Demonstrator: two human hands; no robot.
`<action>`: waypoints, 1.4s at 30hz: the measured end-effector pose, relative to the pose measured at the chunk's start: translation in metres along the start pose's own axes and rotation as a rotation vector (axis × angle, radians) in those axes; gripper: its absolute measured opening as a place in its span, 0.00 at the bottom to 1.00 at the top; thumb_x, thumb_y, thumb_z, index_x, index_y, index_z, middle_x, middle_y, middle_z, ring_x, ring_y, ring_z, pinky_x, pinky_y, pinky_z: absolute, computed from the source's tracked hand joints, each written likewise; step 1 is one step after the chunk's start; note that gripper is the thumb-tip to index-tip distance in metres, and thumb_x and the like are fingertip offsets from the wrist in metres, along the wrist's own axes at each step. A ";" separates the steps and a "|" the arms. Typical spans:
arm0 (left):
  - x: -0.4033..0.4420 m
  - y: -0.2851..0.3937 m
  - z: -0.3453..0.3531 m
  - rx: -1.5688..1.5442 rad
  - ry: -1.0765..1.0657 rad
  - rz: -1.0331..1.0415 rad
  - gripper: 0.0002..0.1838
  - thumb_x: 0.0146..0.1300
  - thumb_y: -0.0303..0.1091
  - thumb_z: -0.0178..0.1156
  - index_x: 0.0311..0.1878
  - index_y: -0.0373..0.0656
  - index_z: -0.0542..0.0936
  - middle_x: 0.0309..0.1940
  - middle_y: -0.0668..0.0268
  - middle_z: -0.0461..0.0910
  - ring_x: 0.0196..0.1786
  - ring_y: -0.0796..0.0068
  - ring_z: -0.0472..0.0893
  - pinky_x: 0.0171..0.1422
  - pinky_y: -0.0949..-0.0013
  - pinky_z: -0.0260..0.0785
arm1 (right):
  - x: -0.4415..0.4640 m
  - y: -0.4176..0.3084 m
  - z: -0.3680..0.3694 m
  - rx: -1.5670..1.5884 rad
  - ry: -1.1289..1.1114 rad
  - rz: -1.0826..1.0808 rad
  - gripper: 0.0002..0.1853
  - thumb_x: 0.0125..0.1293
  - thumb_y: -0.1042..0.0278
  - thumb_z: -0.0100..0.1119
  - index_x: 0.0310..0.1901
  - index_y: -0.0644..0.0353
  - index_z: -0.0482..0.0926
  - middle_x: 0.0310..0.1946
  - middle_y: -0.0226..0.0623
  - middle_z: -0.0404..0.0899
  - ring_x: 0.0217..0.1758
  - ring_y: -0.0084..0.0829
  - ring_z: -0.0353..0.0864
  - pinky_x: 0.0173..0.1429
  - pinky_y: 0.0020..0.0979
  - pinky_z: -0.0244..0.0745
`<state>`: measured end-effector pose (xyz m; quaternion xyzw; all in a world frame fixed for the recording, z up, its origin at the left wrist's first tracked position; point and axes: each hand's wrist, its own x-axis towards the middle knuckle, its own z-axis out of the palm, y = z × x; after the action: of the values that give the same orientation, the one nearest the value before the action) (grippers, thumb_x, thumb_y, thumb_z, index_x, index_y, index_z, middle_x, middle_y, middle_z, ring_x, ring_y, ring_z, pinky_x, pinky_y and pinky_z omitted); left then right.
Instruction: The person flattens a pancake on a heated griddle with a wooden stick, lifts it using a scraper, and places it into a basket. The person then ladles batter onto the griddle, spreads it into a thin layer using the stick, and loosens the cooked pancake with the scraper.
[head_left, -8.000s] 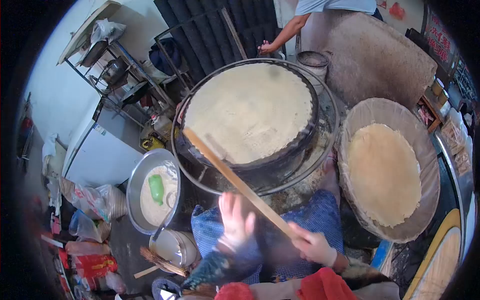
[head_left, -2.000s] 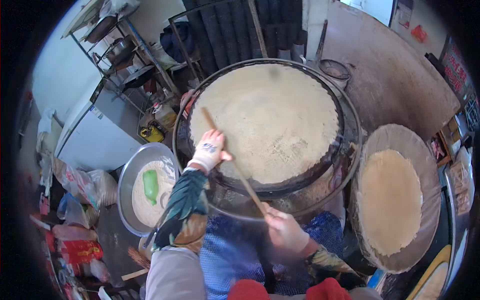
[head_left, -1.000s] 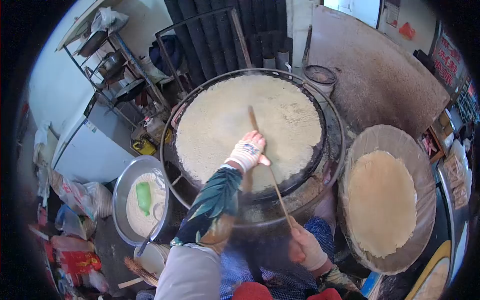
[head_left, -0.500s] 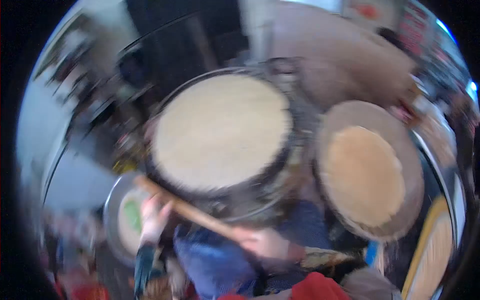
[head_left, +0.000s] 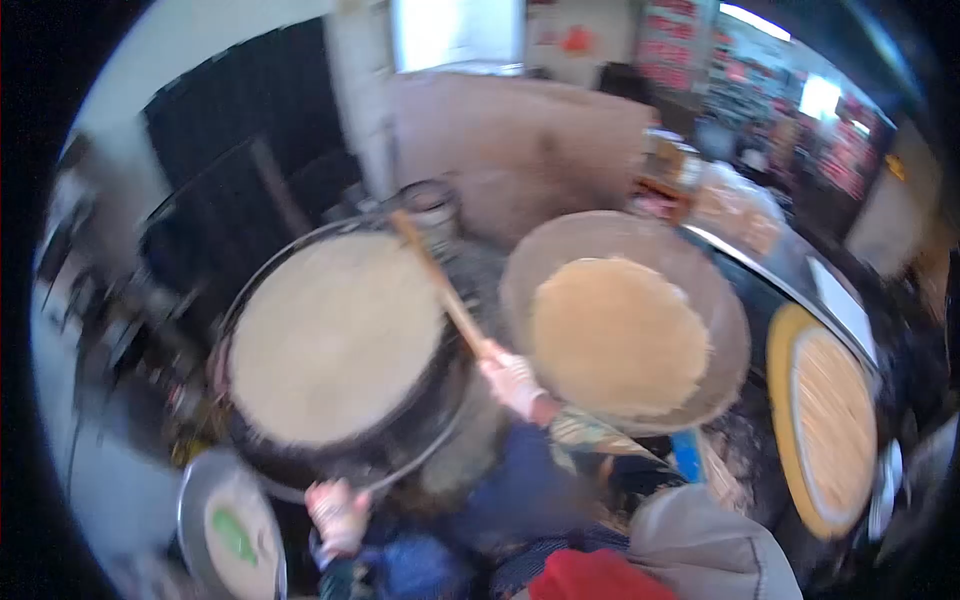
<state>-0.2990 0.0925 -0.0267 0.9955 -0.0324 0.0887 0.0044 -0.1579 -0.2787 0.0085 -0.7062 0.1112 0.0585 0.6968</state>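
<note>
Well, the right hand (head_left: 512, 382) grips the stick (head_left: 440, 285); left hand (head_left: 338, 515) by the pan (head_left: 390, 437), fingers too blurred to judge.

My wooden stick (head_left: 440, 285) is light brown, the griddle flatbread (head_left: 335, 340) pale cream, the basket flatbread (head_left: 620, 335) golden tan; my right sleeve (head_left: 592, 432) is mottled tan-green.
</note>
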 end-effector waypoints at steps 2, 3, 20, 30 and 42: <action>0.001 0.063 0.006 -0.054 0.179 -0.036 0.17 0.55 0.50 0.61 0.32 0.45 0.78 0.32 0.60 0.76 0.43 0.57 0.75 0.59 0.49 0.59 | -0.018 0.011 0.036 -0.145 -0.199 0.130 0.27 0.69 0.63 0.55 0.70 0.42 0.66 0.23 0.27 0.74 0.18 0.19 0.71 0.18 0.25 0.68; 0.002 0.101 0.000 -0.066 0.180 -0.110 0.18 0.50 0.47 0.67 0.35 0.43 0.80 0.31 0.59 0.78 0.40 0.56 0.77 0.58 0.52 0.62 | -0.041 0.009 0.060 -0.290 -0.314 0.119 0.28 0.69 0.64 0.56 0.70 0.42 0.65 0.24 0.27 0.75 0.18 0.20 0.72 0.19 0.25 0.70; -0.093 0.184 0.080 -0.690 -0.097 -0.153 0.21 0.63 0.42 0.59 0.52 0.34 0.77 0.41 0.54 0.80 0.45 0.56 0.82 0.51 0.57 0.74 | -0.224 -0.031 0.168 -0.379 -1.823 0.337 0.30 0.68 0.59 0.57 0.70 0.51 0.64 0.53 0.32 0.77 0.28 0.18 0.76 0.34 0.25 0.76; -0.094 0.155 0.052 -0.740 -0.192 0.014 0.14 0.66 0.37 0.54 0.47 0.36 0.79 0.42 0.52 0.81 0.48 0.49 0.79 0.52 0.54 0.70 | -0.236 -0.010 0.115 0.300 -1.447 0.308 0.28 0.73 0.59 0.47 0.72 0.55 0.59 0.44 0.38 0.80 0.26 0.21 0.79 0.33 0.21 0.77; -0.091 0.151 0.066 -0.872 -0.024 -0.146 0.23 0.71 0.46 0.50 0.28 0.35 0.76 0.24 0.47 0.76 0.29 0.46 0.77 0.36 0.52 0.67 | -0.262 0.141 -0.227 -1.286 0.382 0.094 0.40 0.56 0.43 0.62 0.63 0.63 0.64 0.47 0.55 0.77 0.56 0.49 0.77 0.60 0.48 0.70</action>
<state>-0.3869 -0.0537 -0.1073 0.9012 0.0036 0.0544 0.4300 -0.4618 -0.4855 -0.0614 -0.9730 0.2062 0.0172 0.1025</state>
